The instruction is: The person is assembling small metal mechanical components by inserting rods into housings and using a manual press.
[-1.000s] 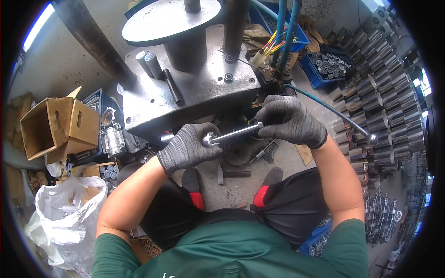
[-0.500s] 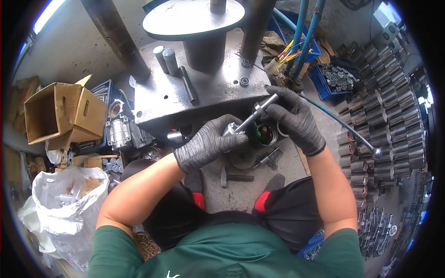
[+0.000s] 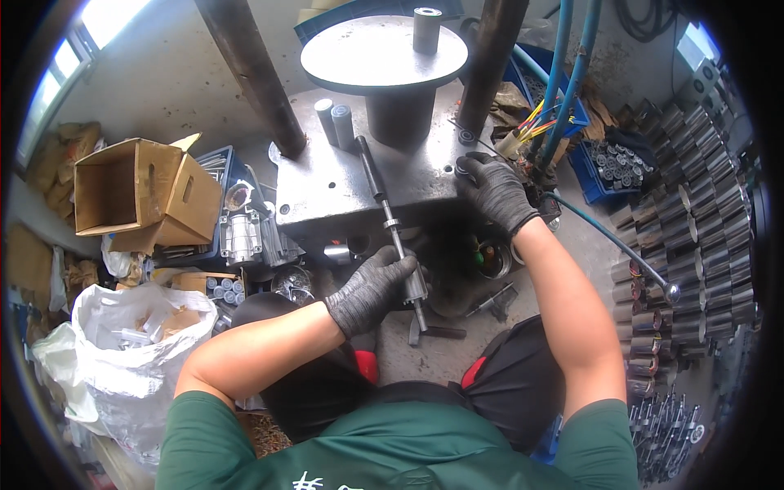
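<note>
My left hand (image 3: 374, 287), in a grey knit glove, grips a long thin steel shaft (image 3: 390, 224) near its lower end. The shaft's far end lies up across the grey steel press table (image 3: 327, 192). My right hand (image 3: 492, 189), also gloved, rests on the right edge of that table, its fingers by a small dark ring there; whether it holds the ring I cannot tell. Two short grey cylinders (image 3: 335, 122) stand on the table, next to the round pedestal plate (image 3: 384, 53) that carries a steel sleeve (image 3: 427, 28).
An open cardboard box (image 3: 143, 192) and a white plastic bag (image 3: 122, 343) sit at the left. Rows of steel cylinders (image 3: 694, 220) fill the floor at right, beside a blue bin of parts (image 3: 612, 163). Blue hoses (image 3: 563, 65) and two dark columns (image 3: 249, 73) rise behind the table.
The shaft was held in both hands; now only my left hand holds it, swung so it points up onto the table. My right hand has let go and moved up to the table's right edge.
</note>
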A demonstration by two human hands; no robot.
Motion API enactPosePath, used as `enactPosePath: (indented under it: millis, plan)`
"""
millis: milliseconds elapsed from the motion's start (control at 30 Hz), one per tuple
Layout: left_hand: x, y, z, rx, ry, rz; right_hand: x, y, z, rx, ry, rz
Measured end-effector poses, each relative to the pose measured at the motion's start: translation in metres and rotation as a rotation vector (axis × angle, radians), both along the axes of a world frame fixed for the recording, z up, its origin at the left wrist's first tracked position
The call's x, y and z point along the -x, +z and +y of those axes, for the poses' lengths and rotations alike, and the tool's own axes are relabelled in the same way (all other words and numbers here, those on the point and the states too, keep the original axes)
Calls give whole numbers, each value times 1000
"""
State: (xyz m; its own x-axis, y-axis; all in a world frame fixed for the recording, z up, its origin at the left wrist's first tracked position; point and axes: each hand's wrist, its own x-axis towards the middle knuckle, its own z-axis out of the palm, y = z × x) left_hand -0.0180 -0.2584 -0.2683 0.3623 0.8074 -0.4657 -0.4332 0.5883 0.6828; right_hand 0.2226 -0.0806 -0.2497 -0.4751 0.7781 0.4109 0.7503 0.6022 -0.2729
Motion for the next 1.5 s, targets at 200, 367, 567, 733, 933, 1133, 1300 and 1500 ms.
enactPosePath:
  millis: [200,367,567,733,933,1133,1300,1500]
  plan:
    - [7,-4,18,52,60,6,7,-4,12,-14,-59,-161]
    - [7,4,30,37,107,98,7,5,2,196,-181,-54]
    - [15,2,32,-65,150,40,-13,14,-11,166,-164,111]
    - [15,-3,27,7,152,-7,-25,25,-28,231,-150,280]
    - [19,5,20,47,144,17,-6,32,-31,219,85,388]
    - [26,2,25,27,188,80,54,44,-32,397,176,474]
    - [35,1,27,0,149,78,131,49,-18,634,412,419]
    - [31,-8,42,-36,155,126,176,39,29,538,452,-9]
